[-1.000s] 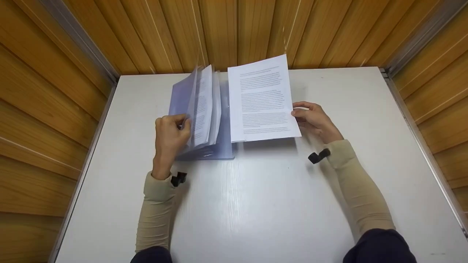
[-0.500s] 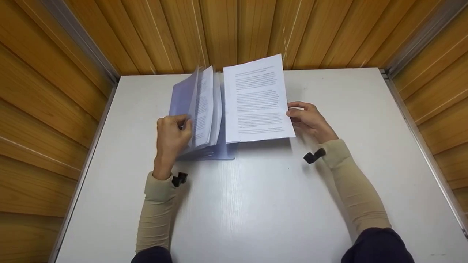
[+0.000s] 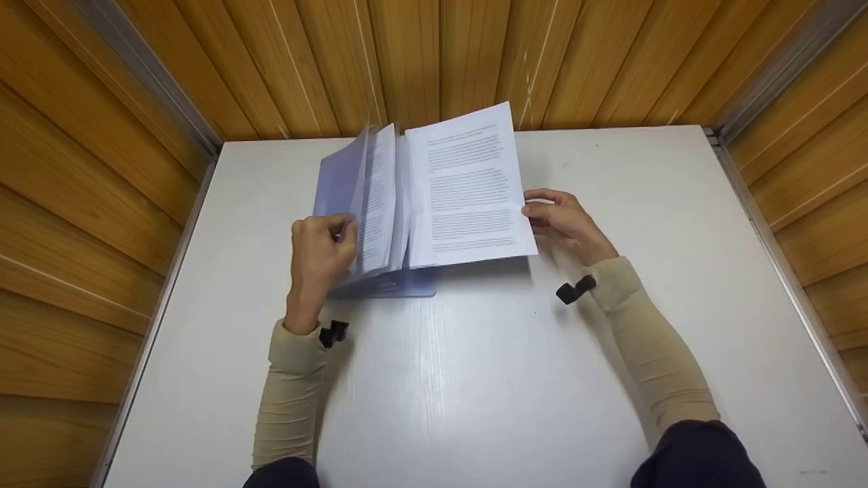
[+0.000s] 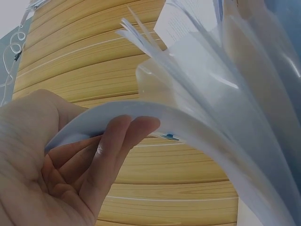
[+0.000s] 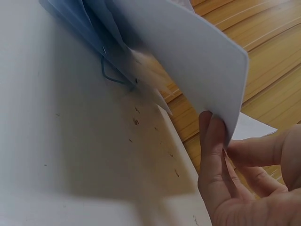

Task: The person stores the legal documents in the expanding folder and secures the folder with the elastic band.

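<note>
A translucent blue folder (image 3: 337,177) with clear plastic sleeves (image 3: 403,230) stands partly open on the table, printed pages inside it. My left hand (image 3: 319,252) pinches the outer edge of its left-hand leaves; in the left wrist view the held leaves (image 4: 197,129) bow in a curve from thumb and fingers. My right hand (image 3: 568,222) holds a printed white sheet (image 3: 469,193) by its right edge, thumb in front and fingers behind. The sheet is tilted above the table, its left edge against the sleeves. Whether that edge lies inside a sleeve, I cannot tell.
The white table (image 3: 434,379) spreads below the folder. Wooden plank walls (image 3: 468,61) close in the back and both sides. A black wrist mount (image 3: 575,290) sticks out from the right sleeve, another black mount (image 3: 333,333) from the left.
My right hand has moved left with the sheet, bringing its left edge from beside the folder up to the sleeves. The left hand and the folder have hardly moved.
</note>
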A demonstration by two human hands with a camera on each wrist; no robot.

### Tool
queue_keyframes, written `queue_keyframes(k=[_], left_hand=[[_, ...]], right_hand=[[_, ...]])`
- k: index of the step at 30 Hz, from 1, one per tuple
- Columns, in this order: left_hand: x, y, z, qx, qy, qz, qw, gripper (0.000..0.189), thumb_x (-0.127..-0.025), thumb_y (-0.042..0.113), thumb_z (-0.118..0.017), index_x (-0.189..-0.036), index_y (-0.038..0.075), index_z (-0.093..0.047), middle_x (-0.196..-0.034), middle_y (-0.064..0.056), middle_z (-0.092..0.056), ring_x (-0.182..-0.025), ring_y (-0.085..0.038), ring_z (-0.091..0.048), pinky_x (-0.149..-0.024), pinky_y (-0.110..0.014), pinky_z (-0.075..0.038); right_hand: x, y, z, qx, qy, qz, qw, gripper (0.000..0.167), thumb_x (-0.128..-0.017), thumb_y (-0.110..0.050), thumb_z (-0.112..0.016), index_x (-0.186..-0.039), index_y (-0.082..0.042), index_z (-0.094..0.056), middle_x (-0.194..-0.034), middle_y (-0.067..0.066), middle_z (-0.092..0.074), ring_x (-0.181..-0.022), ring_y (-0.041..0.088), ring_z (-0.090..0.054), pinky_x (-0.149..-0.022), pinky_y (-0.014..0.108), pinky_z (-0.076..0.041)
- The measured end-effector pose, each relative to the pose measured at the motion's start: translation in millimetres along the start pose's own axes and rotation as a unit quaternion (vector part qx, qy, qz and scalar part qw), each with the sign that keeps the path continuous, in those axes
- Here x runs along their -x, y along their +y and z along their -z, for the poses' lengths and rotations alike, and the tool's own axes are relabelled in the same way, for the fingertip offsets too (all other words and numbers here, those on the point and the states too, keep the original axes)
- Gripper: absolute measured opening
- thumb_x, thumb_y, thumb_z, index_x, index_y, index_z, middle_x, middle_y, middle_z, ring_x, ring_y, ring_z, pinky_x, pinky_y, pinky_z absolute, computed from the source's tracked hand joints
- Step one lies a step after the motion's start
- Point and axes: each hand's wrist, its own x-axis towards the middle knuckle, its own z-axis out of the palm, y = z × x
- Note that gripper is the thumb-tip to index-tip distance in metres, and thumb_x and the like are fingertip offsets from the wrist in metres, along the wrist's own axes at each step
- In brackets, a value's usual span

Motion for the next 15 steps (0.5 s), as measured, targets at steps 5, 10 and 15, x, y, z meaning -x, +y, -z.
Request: queue_keyframes(k=[5,10,15], left_hand=[[-0.3,0.2,-0.8,-0.005,0.002,-0.004,1.0000,0.020,-0.089,0.000,-0.065,-0.078,-0.002,-0.082,-0.062,-0.006,-0.067,-0.054,-0.015,-0.048,-0.047,-0.022,-0.034],[0.0,0.2,-0.9,-0.001,0.001,0.002,1.0000,0.018,-0.089,0.000,-0.066,-0.084,-0.002,-0.084,-0.069,-0.011,-0.074,-0.056,-0.015,-0.052,-0.048,-0.019,-0.037],[-1.1,0.3,-0.5,-0.004,0.001,0.002,1.0000,0.018,-0.089,0.001,-0.068,-0.082,-0.001,-0.083,-0.070,-0.011,-0.075,-0.058,-0.015,-0.053,-0.051,-0.020,-0.039]], right_hand=[[-0.7,0.2,-6.5,-0.020,-0.006,0.000,0.9998,0.037,-0.101,0.001,-0.065,-0.138,-0.002,-0.061,-0.107,0.007,-0.080,-0.090,0.021,-0.078,-0.079,0.033,-0.063],[-1.9,1.8,-13.8,-0.014,-0.012,0.002,0.9998,0.035,-0.101,0.002,-0.065,-0.135,-0.002,-0.062,-0.106,0.006,-0.080,-0.091,0.020,-0.077,-0.080,0.032,-0.063],[-5.1,4.2,-23.2,-0.015,-0.014,0.004,0.9998,0.035,-0.101,0.003,-0.065,-0.135,-0.001,-0.061,-0.104,0.006,-0.080,-0.089,0.019,-0.078,-0.078,0.031,-0.063]])
